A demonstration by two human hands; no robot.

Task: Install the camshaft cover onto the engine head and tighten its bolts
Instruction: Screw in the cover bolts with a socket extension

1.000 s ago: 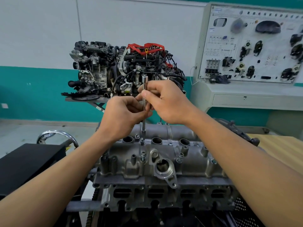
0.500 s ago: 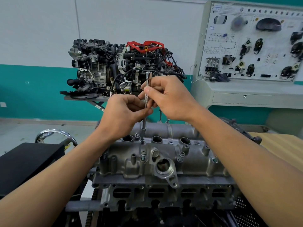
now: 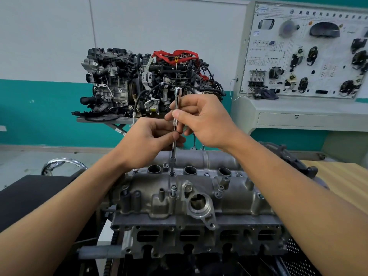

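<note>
Extension bar (image 3: 176, 104) top shifted slightly right. Left hand (image 3: 147, 144) pinches lower shaft, right hand (image 3: 207, 120) grips upper shaft. Tip on bolt (image 3: 172, 173) in camshaft cover (image 3: 199, 198).

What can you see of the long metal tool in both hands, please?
The extension bar is a slim, shiny chrome rod, near upright, with a wider socket top and a knurled band. The right hand pinches it high, the left hand lower; its tip sits on a bolt in the camshaft cover.
</note>
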